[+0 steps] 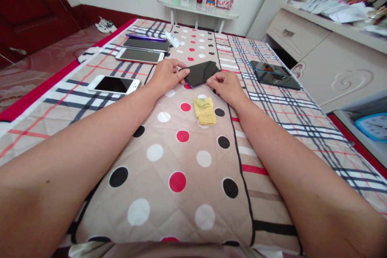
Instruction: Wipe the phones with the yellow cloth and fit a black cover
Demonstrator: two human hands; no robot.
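A black smartphone (200, 73) lies between my two hands, its dark glossy side facing up. My left hand (169, 74) grips its left end, with the thumb on top and the fingers at the far edge. At the near right corner, the thumb and bent fingers of my right hand (226, 85) pinch the phone's edge. A folded yellow cloth (204, 111) rests on the dotted cover just this side of the phone. Left of my left hand lies a white smartphone (114, 84) with a black screen.
Farther left lie another white phone (140, 55), a dark phone (146, 44), a purple pen-like stick (145, 37) and a small white bottle (172, 39). Two dark phones, one of them (278, 79) nearer, lie at right. Behind stands a white shelf table (193, 7); drawers (302, 36) flank the right.
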